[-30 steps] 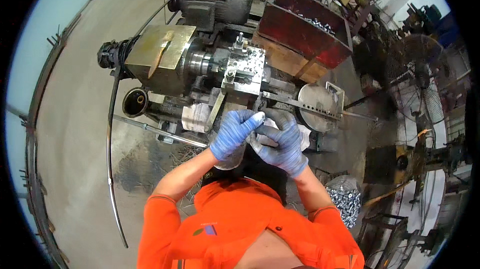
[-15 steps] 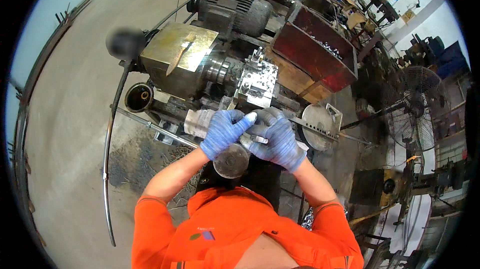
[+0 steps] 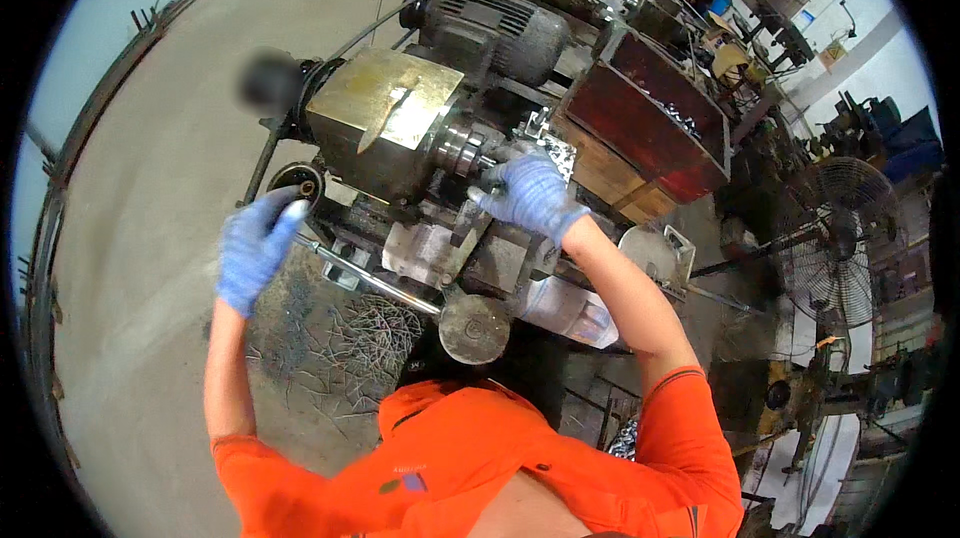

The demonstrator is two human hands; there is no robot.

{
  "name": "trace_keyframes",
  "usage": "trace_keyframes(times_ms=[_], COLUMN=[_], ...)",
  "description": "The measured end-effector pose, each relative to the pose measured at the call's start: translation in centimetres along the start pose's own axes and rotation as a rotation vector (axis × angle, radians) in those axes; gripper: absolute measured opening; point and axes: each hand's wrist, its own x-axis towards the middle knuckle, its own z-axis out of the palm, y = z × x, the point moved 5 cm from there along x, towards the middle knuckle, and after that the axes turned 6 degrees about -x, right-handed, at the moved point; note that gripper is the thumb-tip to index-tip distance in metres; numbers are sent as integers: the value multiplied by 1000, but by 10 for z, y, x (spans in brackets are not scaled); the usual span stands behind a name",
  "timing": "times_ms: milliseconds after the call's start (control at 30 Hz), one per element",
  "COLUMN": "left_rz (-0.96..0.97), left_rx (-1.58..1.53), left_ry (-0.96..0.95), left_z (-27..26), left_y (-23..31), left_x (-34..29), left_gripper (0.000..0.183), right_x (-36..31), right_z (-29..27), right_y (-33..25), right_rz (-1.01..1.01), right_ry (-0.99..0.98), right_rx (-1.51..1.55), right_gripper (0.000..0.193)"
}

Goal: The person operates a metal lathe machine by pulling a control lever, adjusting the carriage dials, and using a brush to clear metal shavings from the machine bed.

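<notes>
My left hand (image 3: 255, 250), in a blue-grey knit glove, is beside the round open-topped dark metal housing (image 3: 312, 206) at the machine's left. Its thumb stands apart from its fingers, and no held thing shows. A dark lever rod (image 3: 262, 166) runs down to this hand; whether they touch is hidden. My right hand (image 3: 532, 194), gloved alike, reaches over the lathe with bent fingers by the shiny chuck (image 3: 460, 150). Its fingertips close near the chuck's mouth; what they grip is too small to make out. The metal tool block (image 3: 562, 153) is partly behind this hand.
A brassy headstock cover (image 3: 375, 88) and a motor (image 3: 500, 33) stand beyond. A red bin (image 3: 650, 108) holds metal pieces. Nearer are a round handwheel (image 3: 475, 328), a steel bar (image 3: 375, 280), and metal shavings (image 3: 365, 338) on the floor. A fan (image 3: 840, 228) stands right.
My hands were together in front of the lathe and have parted. The left has swung out to the lever's side; the right has moved forward to the chuck. The view has shifted slightly.
</notes>
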Motion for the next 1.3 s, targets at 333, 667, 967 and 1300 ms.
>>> trace_keyframes(times_ms=[333,667,967,1300], left_rz=[-378,-363,-557,-652], left_rx=[611,576,590,762], left_ry=[-47,-62,-61,-186], left_z=[-65,-56,-76,-62], left_y=[-131,-131,-131,-180], left_x=[-85,-76,-143,-147], left_gripper=[31,31,35,27], right_x=[31,32,49,43], right_z=[43,24,21,30], right_y=[19,7,4,-1], right_rz=[58,72,122,105], right_ry=[-42,-169,-266,-103], right_rx=[119,117,92,91], right_gripper=[50,44,49,46])
